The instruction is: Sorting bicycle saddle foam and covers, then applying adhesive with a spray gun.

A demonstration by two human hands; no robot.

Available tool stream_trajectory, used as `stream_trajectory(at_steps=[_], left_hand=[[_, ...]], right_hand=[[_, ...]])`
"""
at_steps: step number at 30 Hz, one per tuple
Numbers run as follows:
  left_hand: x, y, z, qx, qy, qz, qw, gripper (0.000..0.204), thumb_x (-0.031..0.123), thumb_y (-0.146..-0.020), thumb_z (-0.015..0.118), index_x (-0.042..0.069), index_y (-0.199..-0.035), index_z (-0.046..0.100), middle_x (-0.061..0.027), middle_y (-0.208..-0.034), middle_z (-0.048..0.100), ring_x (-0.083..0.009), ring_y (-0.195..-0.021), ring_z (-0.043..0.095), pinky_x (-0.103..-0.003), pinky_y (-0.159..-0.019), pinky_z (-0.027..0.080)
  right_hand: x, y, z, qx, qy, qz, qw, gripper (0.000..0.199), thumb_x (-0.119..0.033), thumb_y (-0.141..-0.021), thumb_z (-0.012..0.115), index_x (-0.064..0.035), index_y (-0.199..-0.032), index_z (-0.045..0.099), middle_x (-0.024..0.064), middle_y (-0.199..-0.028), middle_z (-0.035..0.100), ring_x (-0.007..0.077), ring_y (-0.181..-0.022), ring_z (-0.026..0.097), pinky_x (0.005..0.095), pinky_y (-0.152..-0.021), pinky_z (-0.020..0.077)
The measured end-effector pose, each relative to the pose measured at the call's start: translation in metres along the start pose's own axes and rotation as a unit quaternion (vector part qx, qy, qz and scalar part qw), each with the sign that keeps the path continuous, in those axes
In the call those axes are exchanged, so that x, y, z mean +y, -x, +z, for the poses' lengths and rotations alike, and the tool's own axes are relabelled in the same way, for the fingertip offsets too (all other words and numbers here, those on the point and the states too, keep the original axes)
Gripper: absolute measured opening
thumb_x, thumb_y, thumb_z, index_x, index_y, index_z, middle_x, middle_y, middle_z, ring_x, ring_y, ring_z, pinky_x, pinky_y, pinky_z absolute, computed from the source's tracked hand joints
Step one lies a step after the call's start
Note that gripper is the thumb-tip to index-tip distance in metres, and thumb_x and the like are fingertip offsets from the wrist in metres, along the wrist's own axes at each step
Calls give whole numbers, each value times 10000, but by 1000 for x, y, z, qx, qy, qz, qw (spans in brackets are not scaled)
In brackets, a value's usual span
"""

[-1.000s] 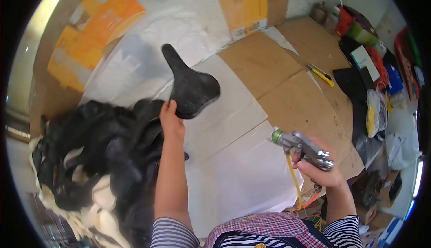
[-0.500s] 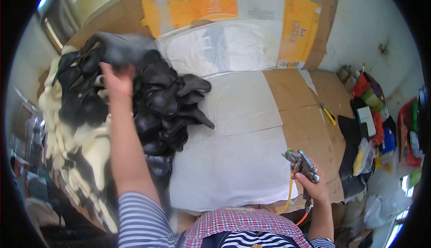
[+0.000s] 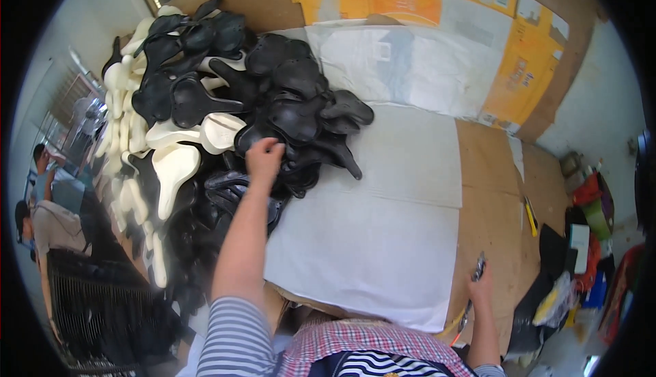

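A heap of black bicycle saddles (image 3: 294, 119) covers the left part of the work surface. Over its near side, my left hand (image 3: 265, 163) is closed, fingers curled against a black saddle; what is between the fingertips is hidden. Cream saddle-shaped pieces (image 3: 176, 172) lie among the black ones, just left of that hand. On the right, near the front edge, my right hand (image 3: 481, 289) is wrapped round a metal spray gun (image 3: 480, 266), seen mostly end-on. A hose (image 3: 462, 326) runs down from the gun.
White sheeting (image 3: 369, 240) and brown cardboard (image 3: 488, 220) cover the surface. A yellow cutter knife (image 3: 531, 216) lies on the right, beside black material and bags (image 3: 555, 302). Yellow printed cardboard (image 3: 526, 56) lines the back. Another person (image 3: 58, 230) is at far left.
My left hand has come down and nearer from the back of the heap, where a blurred black saddle was moving. My right hand has turned the spray gun and shifted it lower. The view has swung left.
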State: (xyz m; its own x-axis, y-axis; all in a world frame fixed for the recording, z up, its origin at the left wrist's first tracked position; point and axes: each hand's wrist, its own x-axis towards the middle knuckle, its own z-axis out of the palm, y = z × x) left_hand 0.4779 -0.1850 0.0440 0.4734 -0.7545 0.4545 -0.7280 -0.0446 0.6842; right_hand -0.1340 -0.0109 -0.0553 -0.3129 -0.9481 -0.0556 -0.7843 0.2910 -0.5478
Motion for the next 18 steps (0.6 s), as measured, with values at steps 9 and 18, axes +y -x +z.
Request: stream_trajectory(at_steps=[9,18], left_hand=[[37,-19,100,-59,-325,184,926,327,206,-681,724,96,-956,585,-95,-1021,569,-282,-1004,501,-433,-889,360],[111,-154,-102,-56,197,27,978,290,332,-874,542,47,-906,585,-81,-806,614,-234,-744,593,-388,-668,476]], right_hand=[[0,-6,-13,-35,64,-20,997,684,-119,-659,675,-22,-1272,387,250,-1067,568,405,-992,560,440,-863,442],[-45,-46,-24,-141,105,66,982,578,-106,-650,680,3,-1176,466,247,-1070,559,410,-1013,534,457,-876,424]])
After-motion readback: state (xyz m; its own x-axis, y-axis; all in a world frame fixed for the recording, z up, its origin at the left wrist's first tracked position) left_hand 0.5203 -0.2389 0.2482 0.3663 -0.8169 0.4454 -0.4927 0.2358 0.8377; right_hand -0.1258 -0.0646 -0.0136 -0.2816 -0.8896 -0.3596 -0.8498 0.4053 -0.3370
